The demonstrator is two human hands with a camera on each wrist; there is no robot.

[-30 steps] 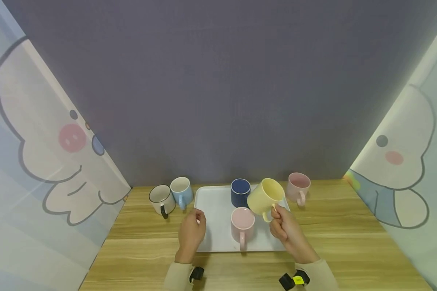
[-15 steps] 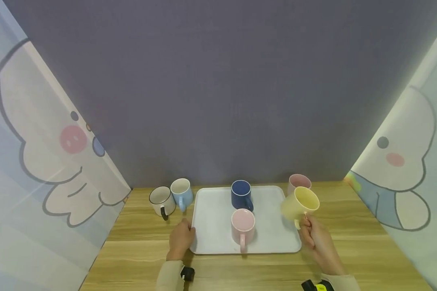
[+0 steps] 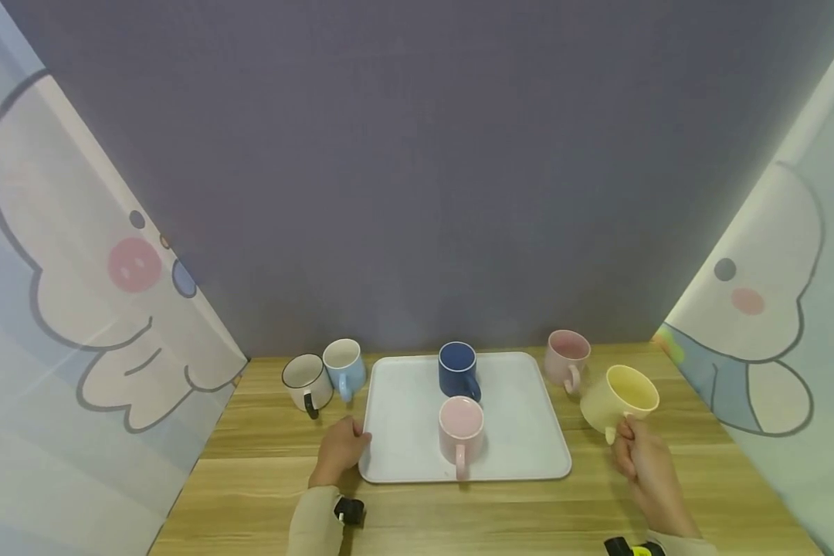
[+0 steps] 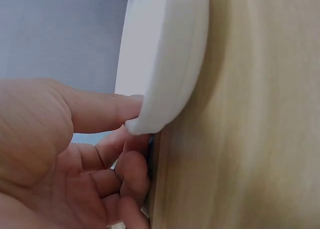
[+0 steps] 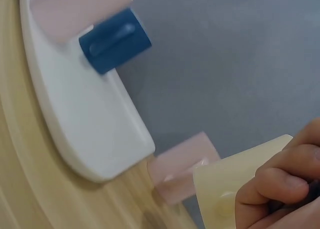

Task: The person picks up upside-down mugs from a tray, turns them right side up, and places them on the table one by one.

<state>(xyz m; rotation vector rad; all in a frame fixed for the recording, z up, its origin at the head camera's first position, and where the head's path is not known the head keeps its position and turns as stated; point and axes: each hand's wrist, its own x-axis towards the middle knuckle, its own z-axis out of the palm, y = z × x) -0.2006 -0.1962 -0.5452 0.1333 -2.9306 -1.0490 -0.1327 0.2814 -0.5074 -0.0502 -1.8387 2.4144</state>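
Where the pale wood-grain table spreads before the person, the white plastic-looking rectangular tray has its left side pinched between thumb and fingers of the left hand. To the tray's right, tilted, is the large yellow ceramic-looking mug. On the tray stand a pale-pink cylindrical mug and, behind it, a navy cylindrical mug; a dusty-pink cylindrical mug stands just beyond the tray's right edge. A careless leftward swing could, I judge, knock the yellow mug into the dusty-pink one; a sharp tug by the left hand could slide both tray mugs. The yellow mug lies just beyond the right hand, whose curled fingers hold its small handle; whether its base touches the table I cannot tell.
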